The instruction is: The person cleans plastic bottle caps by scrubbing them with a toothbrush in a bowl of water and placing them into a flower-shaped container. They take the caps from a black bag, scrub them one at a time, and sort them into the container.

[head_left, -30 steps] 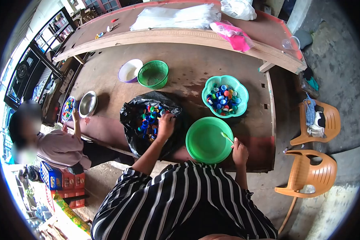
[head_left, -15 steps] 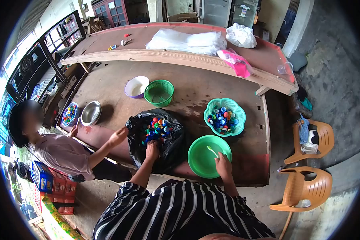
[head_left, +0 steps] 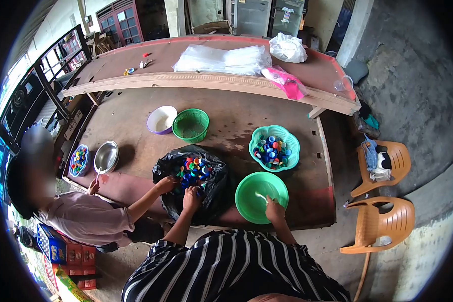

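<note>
Has the left hand (head_left: 191, 199) in the black bag (head_left: 215, 202), at the bottle caps (head_left: 194, 167); cannot tell its opening or any hold on a cap; grips a brush (head_left: 260, 195) in the right hand (head_left: 275, 210), curled around the handle, over the green basin (head_left: 250, 207); has a co-worker's hand (head_left: 166, 184) just left of the left one; has a turquoise basket (head_left: 294, 137) beyond the right hand.

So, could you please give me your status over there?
Left hand among caps in black bag. Right hand gripping brush over green basin. Co-worker's hand at same bag, close to left.
</note>
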Tool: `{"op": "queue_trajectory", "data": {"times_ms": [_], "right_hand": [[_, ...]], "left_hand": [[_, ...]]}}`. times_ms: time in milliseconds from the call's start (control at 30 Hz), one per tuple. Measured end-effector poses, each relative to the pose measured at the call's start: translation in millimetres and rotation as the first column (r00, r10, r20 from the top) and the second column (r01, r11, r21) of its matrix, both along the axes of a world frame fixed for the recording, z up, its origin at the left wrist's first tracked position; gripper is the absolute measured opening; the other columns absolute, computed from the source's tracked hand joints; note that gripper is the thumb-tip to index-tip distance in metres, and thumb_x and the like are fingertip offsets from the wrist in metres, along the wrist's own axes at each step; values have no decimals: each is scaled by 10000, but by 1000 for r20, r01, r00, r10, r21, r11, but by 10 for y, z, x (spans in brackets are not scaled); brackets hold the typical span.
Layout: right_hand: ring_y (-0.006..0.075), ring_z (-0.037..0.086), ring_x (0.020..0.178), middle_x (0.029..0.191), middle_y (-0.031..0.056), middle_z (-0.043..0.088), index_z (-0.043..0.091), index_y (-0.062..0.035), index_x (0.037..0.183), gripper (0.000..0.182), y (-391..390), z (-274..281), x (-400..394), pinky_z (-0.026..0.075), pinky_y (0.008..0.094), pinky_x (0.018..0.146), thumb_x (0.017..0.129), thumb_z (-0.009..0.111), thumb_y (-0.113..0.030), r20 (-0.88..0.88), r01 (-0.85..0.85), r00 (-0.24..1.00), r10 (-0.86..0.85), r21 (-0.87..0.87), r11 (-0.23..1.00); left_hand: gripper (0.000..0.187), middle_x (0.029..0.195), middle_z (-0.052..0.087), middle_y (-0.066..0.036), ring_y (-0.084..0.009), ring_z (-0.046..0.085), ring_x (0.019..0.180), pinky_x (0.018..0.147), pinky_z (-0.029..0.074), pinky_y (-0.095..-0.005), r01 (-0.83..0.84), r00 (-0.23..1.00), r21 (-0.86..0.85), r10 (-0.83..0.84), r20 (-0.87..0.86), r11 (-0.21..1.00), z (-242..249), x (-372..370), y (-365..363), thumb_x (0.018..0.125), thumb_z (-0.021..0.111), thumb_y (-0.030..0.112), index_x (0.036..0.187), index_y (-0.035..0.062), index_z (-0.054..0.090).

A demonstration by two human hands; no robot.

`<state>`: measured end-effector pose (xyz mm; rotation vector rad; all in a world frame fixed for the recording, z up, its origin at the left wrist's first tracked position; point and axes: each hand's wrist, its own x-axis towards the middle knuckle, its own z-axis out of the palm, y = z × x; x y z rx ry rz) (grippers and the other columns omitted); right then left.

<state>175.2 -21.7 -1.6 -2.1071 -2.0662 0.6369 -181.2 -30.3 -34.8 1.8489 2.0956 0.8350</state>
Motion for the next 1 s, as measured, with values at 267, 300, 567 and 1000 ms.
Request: {"op": "queue_trajectory", "data": {"times_ms": [267,300,567,1000], "right_hand": [[384,616,889,994,205,633,560,-114,1227,364,-82,-76,73,488,431,753,868,540,-168,-109,-44,993,49,49,998],[368,628,838,976,205,636,553,-104,1235,369,-41,-196,131,493,417,735,870,535,-153,-184,-35,982,52,91,995],[359,577,979,1076,179,590,550,-83,1208,328,-150,104,51,469,434,812,888,520,-148,-376,71,926,-28,100,993],[383,554,950,1056,217,518,315,-157,1424,539,-381,552,-207,455,446,793,909,464,-102,-410,86,912,-24,134,987]], "left_hand": [[273,799,620,-144,-282,626,735,672,494,-349,-199,922,109,149,358,974,385,-2,63,705,724,74,907,5,554],[274,795,630,-135,-255,634,723,663,496,-330,-228,872,122,147,466,966,494,47,94,721,723,84,922,2,556],[321,805,621,-178,-312,631,754,669,491,-372,-121,891,161,36,453,979,580,310,319,705,718,140,930,6,532],[263,1000,607,-70,-163,609,886,797,513,-293,210,149,14,-46,988,978,589,684,291,866,650,135,1067,-2,549]]}}
